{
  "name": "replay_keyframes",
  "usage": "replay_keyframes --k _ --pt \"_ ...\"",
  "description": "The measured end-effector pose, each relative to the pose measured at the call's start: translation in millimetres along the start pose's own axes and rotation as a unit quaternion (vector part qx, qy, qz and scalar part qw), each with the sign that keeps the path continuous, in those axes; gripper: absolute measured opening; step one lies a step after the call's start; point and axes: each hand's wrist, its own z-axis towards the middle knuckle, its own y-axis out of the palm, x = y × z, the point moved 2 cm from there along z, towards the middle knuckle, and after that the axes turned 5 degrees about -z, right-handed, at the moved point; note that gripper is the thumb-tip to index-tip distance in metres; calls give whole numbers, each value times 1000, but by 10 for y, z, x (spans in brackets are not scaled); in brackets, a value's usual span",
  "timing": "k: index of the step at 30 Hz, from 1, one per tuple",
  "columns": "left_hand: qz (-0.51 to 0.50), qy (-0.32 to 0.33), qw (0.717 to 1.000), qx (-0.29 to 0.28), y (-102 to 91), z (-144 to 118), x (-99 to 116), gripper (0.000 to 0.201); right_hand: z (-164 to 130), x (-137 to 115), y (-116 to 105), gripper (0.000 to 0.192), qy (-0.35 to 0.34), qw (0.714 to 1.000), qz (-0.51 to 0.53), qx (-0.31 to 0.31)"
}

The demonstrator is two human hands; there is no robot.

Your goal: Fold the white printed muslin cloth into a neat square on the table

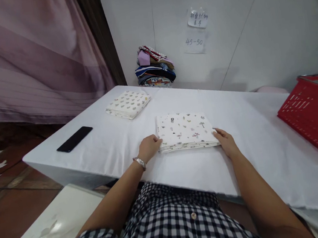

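A folded white cloth with small printed figures and palm trees lies flat in front of me, its layered edge facing my body. My left hand grips its near left corner, thumb on top. At the near right corner, my right hand pinches the cloth's side. Both hands rest low against the white-covered table. Further back and to the left sits a second folded white cloth with a grey and yellow print, touched by neither hand.
A black phone-like slab lies at the table's left. On the right stands a red plastic basket with a metal handle. Behind the table's far edge is a stack of folded fabrics. Paper notes hang on the wall; a pink curtain hangs left.
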Motion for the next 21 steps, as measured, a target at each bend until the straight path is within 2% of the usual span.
replay_keyframes --k 2,5,7,13,21 --pt "-80 -19 996 -21 -5 18 6 26 6 9 -1 47 -1 1000 -4 1" --pt "-227 -68 968 -87 12 32 -11 33 13 18 -2 46 -2 1000 -4 1" --pt "-266 -89 952 -118 37 23 -38 34 18 23 -2 45 -7 1000 -2 -4" --pt "-123 -57 989 -65 91 0 -167 32 56 88 -13 48 -6 1000 -5 -4" --pt "-75 -44 995 -52 79 9 -144 26 43 64 -4 49 -7 1000 3 -5"
